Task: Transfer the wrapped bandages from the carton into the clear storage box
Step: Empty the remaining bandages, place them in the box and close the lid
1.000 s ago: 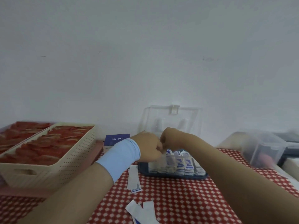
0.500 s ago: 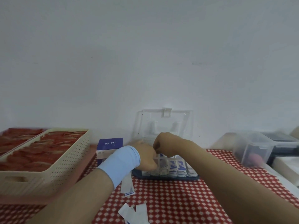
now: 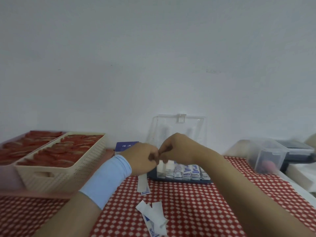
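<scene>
Partway — wrapped bandages [image 3: 187,170] are seen racked in clear storage box [image 3: 179,179] | loose strips [image 3: 153,218] left on tablecloth [image 3: 205,211] | left hand [image 3: 142,156], right hand [image 3: 176,147] curled together above box — grasp cannot be told

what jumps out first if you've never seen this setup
The left hand and right hand meet fingertip to fingertip at the centre, just above the clear storage box with its row of wrapped bandages; whether they pinch anything is too blurred to tell. A cream basket of red items stands at the left, and loose white strips lie on the red checked cloth nearer the camera.
</scene>
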The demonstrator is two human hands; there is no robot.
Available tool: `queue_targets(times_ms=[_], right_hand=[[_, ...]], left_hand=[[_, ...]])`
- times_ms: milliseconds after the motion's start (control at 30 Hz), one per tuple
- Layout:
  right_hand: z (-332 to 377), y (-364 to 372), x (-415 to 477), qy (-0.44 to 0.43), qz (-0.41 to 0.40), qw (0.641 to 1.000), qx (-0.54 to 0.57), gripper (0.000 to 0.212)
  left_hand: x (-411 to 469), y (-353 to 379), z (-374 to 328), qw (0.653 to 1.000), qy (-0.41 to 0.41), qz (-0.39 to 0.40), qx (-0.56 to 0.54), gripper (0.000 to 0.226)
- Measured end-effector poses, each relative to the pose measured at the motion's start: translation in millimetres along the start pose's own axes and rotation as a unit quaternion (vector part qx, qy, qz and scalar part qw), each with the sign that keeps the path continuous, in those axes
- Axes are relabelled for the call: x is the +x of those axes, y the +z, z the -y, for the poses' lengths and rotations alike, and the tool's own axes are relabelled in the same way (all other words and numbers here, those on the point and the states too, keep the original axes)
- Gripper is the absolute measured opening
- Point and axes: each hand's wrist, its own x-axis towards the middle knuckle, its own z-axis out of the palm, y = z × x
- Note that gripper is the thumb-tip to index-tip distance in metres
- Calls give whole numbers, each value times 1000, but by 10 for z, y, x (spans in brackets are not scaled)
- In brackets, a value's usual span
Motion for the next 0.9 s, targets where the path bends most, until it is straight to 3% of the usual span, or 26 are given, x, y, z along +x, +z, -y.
queue_targets(times_ms=[167,300,533,733,900], right_hand=[[176,475,-161,121,167,967,-152,29],[245,728,-247,168,237,941,-173,44],[301,906,-272,113,221,954,-171,65],[274,1023,-289,102,173,973,-116,64],[284,963,-309,92,169,978,-80,65]], left_hand=[[-366,227,218,990,-37,132,42,28],[-556,307,314,970,-53,234,35,57],[-578,404,355,978,-29,206,34,48],[-530,435,390,978,-34,201,50,53],[-529,390,438,986,-33,164,3,33]])
